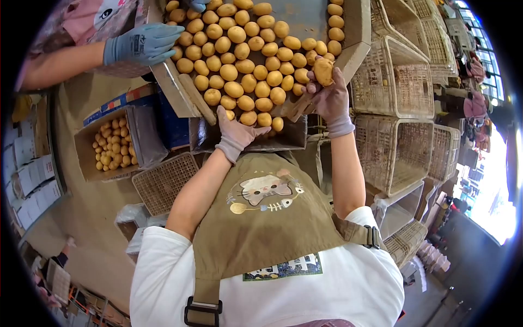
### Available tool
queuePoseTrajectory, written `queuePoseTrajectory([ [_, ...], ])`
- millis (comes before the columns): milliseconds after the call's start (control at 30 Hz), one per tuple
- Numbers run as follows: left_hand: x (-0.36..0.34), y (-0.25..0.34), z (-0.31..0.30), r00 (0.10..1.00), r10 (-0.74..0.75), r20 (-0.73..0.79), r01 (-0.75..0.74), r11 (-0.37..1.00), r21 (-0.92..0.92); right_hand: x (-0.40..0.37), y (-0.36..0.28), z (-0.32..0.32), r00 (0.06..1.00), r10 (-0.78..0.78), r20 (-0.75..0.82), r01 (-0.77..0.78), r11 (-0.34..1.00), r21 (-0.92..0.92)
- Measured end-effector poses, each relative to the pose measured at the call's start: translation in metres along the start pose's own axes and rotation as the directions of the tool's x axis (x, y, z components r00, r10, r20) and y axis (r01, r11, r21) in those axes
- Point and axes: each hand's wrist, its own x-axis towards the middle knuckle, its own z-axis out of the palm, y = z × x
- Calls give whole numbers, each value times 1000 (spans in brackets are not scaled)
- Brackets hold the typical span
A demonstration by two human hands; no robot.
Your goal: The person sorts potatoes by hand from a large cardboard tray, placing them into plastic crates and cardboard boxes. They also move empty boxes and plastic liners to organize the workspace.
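Many round yellow potatoes (249, 83) cover the sorting table (305, 19) in front of me. My right hand (330, 101), in a pale glove, holds a larger potato (323, 71) at the table's right side. At the near edge, my left hand (237, 132) has its gloved fingers apart, with the thumb beside a potato at the chute opening. Below that opening stands a box (283, 140), partly hidden by my left hand and the potatoes.
A co-worker's blue-gloved hand (143, 43) rests at the table's left edge. Left stands a box of potatoes (87, 144), near an empty brown crate (165, 184). Stacked plastic crates (393, 76) line the right side.
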Motion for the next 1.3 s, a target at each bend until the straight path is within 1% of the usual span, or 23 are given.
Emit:
queuePoseTrajectory([
  [133, -4, 5, 1, 1000, -30, -6, 29, 999, -37, -10, 3, 17, 998, -32, -49, 31, 999, -18],
  [267, -5, 9, 3, 996, -45, 72, 47, 998, -29, -20, -3, 37, 984, -112, -138, 90, 984, -156],
  [367, -6, 5, 8, 999, -10, -33, 8, 999, -48, -31, -18, 21, 979, -201, -37, 181, 936, -304],
  [500, -5, 2, 11, 994, 23, -109, -26, 999, -30, -45, -28, 35, 939, -268, -216, 188, 925, -331],
  [567, -6, 0, 16, 987, 50, -150, -53, 999, -11, -47, -30, 37, 931, -339, -138, 213, 809, -548],
  [633, -6, 1, 12, 999, 49, 6, -49, 997, 60, -47, -31, 56, 875, -484, -17, 316, 597, -738],
  [700, -3, 3, 3, 996, -8, 84, 2, 997, 72, -52, -38, 90, 739, -650, 177, 487, 333, -808],
  [733, -3, 4, 2, 998, -20, 64, 17, 999, 41, -57, -58, 102, 514, -717, 471, 567, -127, -814],
  [800, -5, 4, 5, 999, -40, -3, 40, 999, -18, -70, -112, 140, 153, -516, 843, 650, -590, -479],
  [867, -4, 6, 6, 997, -50, 51, 48, 999, 22, -67, -163, 141, -98, -603, 792, 730, -585, -354],
  [900, -4, 6, 3, 993, -55, 102, 52, 998, 32, -52, -195, 133, -96, -662, 743, 522, -669, -529],
  [933, -6, 5, 8, 999, -38, 25, 37, 999, 19, -36, -227, 125, -93, -717, 690, 278, -684, -674],
  [967, -8, 2, 15, 998, -21, -60, 22, 1000, 8, -17, -249, 119, 20, -785, 619, 44, -618, -785],
  [1000, -9, 0, 19, 1000, 25, -4, -24, 990, 141, 1, -271, 112, 133, -835, 534, -214, -551, -807],
  [1033, -7, 2, 12, 996, -23, -87, 19, 999, -47, 10, -260, 109, 168, -834, 525, -160, -549, -820],
  [1067, -6, 5, 5, 999, -32, -10, 32, 999, -22, 17, -248, 105, 203, -833, 515, -107, -542, -834],
  [1100, -5, 5, 8, 997, -36, 69, 36, 999, -4, 19, -218, 100, 324, -766, 554, -45, -598, -800],
  [1133, -7, 4, 11, 999, -4, 38, 5, 1000, -26, 20, -190, 96, 439, -684, 582, 31, -636, -771],
  [1167, -8, 4, 12, 999, 9, 33, -9, 1000, 10, 24, -160, 80, 675, -578, 459, 45, -588, -807],
  [1200, -7, 4, 10, 1000, 7, 28, -7, 1000, -17, 42, -129, 51, 604, -454, 655, 334, -601, -726],
  [1233, -7, 2, 8, 1000, 4, 21, -4, 999, -44, 46, -100, 43, 723, -381, 577, 276, -606, -746],
  [1267, -4, 1, 1, 1000, 1, 31, 1, 998, -55, 48, -80, 33, 846, -257, 467, 161, -712, -683],
  [1300, -4, 3, 3, 997, -9, 73, 11, 999, -30, 51, -61, 34, 967, -168, 193, -19, -800, -600],
])
